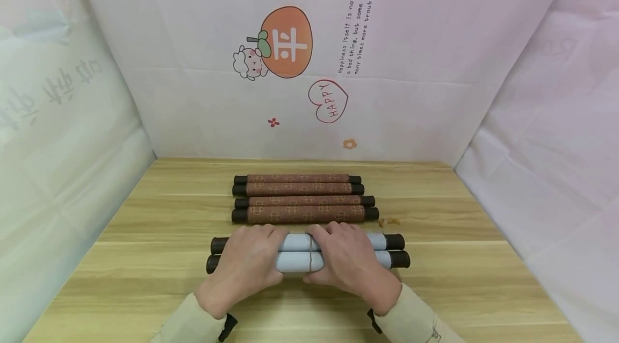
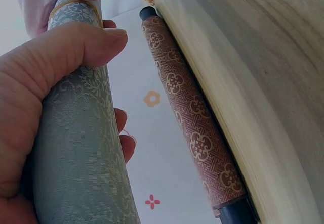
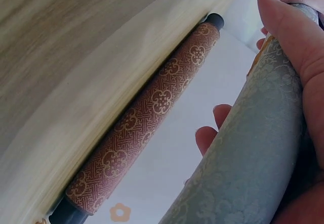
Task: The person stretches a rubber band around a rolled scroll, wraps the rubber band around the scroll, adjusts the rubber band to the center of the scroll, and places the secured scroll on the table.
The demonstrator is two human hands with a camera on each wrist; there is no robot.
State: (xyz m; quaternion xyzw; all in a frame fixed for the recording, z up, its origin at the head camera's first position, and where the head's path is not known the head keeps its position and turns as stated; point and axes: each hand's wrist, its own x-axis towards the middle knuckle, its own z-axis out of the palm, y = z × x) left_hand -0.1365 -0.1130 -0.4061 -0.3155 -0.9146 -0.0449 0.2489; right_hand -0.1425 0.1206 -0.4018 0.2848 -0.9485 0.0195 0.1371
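My left hand and right hand both grip a pale blue patterned scroll with black end knobs, rolled from both ends into two parallel rolls. A thin tan band circles the scroll between the hands. In the left wrist view the thumb lies across the scroll, with fingertips showing past its far side. The right wrist view shows the right thumb along the scroll near the band, fingertips likewise curled round it. Just beyond the hands, two brown scrolls with gold medallions lie parallel on the table.
The wooden table reaches back to a white printed cloth, with white cloth walls on the left and right. A small orange-brown cord tangle lies by the right end of the nearer brown scroll.
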